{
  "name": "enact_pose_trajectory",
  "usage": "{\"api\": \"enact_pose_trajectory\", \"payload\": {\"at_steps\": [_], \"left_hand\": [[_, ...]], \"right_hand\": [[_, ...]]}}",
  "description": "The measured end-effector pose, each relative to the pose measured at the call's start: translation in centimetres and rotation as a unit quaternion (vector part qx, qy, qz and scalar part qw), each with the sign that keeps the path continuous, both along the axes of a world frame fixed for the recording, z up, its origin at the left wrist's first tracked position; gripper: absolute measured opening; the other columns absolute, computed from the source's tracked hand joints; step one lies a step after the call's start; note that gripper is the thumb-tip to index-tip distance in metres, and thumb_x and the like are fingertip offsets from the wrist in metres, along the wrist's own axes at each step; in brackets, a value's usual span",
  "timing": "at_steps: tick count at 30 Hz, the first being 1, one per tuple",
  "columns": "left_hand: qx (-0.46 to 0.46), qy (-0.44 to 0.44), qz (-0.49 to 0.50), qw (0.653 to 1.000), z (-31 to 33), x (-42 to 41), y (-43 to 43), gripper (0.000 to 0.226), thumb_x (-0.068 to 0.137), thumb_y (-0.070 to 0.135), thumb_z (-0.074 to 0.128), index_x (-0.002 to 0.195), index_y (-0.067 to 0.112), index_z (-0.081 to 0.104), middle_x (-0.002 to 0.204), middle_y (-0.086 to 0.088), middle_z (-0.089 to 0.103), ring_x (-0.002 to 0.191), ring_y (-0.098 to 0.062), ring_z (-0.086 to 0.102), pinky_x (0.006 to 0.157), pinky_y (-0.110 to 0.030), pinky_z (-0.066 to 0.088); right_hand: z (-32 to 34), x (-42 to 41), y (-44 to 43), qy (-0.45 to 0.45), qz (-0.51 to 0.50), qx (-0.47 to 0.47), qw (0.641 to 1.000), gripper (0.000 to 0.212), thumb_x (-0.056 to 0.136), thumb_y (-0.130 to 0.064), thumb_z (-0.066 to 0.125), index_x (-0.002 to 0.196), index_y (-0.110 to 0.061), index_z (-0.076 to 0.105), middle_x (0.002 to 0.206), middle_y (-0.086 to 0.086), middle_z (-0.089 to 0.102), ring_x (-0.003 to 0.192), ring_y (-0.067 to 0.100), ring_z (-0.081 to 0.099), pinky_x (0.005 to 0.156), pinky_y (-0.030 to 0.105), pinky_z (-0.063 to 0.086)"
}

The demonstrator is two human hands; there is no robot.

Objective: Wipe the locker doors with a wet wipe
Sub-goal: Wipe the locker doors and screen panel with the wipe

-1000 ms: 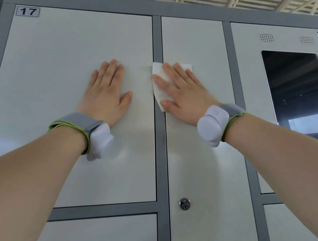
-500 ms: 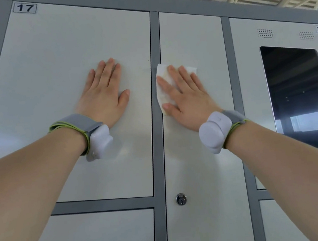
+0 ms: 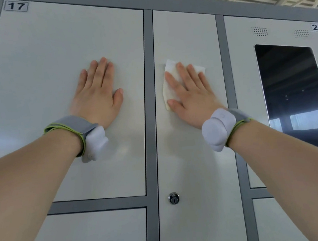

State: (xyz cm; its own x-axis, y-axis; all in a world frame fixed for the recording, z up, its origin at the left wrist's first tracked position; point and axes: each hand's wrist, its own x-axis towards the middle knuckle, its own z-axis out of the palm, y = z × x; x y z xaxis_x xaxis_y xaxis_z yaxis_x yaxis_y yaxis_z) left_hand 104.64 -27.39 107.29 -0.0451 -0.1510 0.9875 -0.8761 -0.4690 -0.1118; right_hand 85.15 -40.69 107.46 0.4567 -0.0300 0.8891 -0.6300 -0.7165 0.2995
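A tall narrow white locker door (image 3: 197, 165) with a small keyhole lock (image 3: 173, 198) stands in the middle. My right hand (image 3: 190, 95) lies flat on its upper part, fingers straight, pressing a white wet wipe (image 3: 168, 79) against it; most of the wipe is hidden under my fingers. My left hand (image 3: 98, 95) rests flat with straight fingers on the wide door numbered 17 (image 3: 48, 63) to the left, holding nothing.
Grey frame bars (image 3: 150, 105) separate the doors. To the right is door 21 (image 3: 250, 94) with a dark glossy screen (image 3: 296, 94) and two speaker grilles. More doors sit below. A slatted ceiling shows above the lockers.
My right hand has slid the wipe to the right, off the grey frame bar and fully onto the narrow door. My left hand has stayed in place.
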Motion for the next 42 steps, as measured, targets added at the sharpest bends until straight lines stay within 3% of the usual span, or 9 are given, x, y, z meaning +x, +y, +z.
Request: {"api": "enact_pose_trajectory", "payload": {"at_steps": [4,10,18,26,35,42], "left_hand": [[-0.004,0.009,0.003,1.0,0.0,-0.2,-0.2,0.06,0.1,0.032,0.026,0.15,0.005,0.008,0.159,-0.009,0.004,0.146,-0.024,0.0,0.116,-0.034,-0.007],[-0.025,0.015,0.004,1.0,-0.3,-0.4,-0.6,0.06,0.098,0.03,0.025,0.15,0.004,0.01,0.159,-0.01,0.008,0.146,-0.027,0.004,0.116,-0.037,-0.004],[-0.045,0.027,-0.002,0.999,-0.5,-0.7,-1.0,0.057,0.1,0.02,0.033,0.15,0.004,0.012,0.159,-0.01,0.008,0.146,-0.027,0.004,0.117,-0.038,-0.003],[-0.051,0.022,-0.013,0.998,-1.0,-0.8,-1.0,0.064,0.091,0.03,0.019,0.149,0.003,0.017,0.157,-0.012,0.014,0.145,-0.029,0.009,0.116,-0.041,0.0],[-0.052,0.031,-0.018,0.998,-1.1,-0.8,-1.0,0.055,0.099,0.023,0.028,0.149,0.003,0.016,0.158,-0.011,0.012,0.146,-0.028,0.007,0.117,-0.039,-0.002],[-0.029,0.025,-0.019,0.999,-1.4,-0.7,-0.7,0.068,0.089,0.034,0.02,0.149,0.002,0.014,0.158,-0.012,0.011,0.146,-0.029,0.006,0.116,-0.039,-0.002]], "right_hand": [[-0.5,-1.4,-1.1,-0.002,-0.011,-0.005,1.0,0.061,0.1,-0.043,0.027,0.15,-0.032,-0.005,0.158,-0.002,-0.018,0.145,0.021,-0.017,0.115,0.033,-0.013],[2.2,-1.5,-1.2,-0.094,-0.024,0.096,0.991,0.06,0.101,-0.041,0.027,0.151,-0.028,-0.003,0.158,0.001,-0.016,0.145,0.025,-0.015,0.117,0.038,-0.009],[-1.9,-1.8,-1.4,-0.015,0.004,-0.003,1.0,0.061,0.099,-0.045,0.025,0.151,-0.031,-0.005,0.158,-0.001,-0.018,0.145,0.022,-0.017,0.115,0.034,-0.015],[2.7,-2.3,-2.2,-0.113,0.006,0.104,0.988,0.062,0.099,-0.038,0.034,0.151,-0.029,0.002,0.159,0.001,-0.012,0.145,0.024,-0.013,0.117,0.038,-0.009],[-0.7,-2.7,-2.5,-0.039,0.015,0.021,0.999,0.063,0.099,-0.036,0.034,0.151,-0.029,-0.001,0.159,-0.001,-0.015,0.145,0.023,-0.015,0.115,0.035,-0.013],[2.2,-2.1,-2.4,-0.128,0.002,0.115,0.985,0.061,0.1,-0.037,0.032,0.152,-0.028,0.0,0.159,0.003,-0.014,0.145,0.026,-0.014,0.116,0.038,-0.009]]}}
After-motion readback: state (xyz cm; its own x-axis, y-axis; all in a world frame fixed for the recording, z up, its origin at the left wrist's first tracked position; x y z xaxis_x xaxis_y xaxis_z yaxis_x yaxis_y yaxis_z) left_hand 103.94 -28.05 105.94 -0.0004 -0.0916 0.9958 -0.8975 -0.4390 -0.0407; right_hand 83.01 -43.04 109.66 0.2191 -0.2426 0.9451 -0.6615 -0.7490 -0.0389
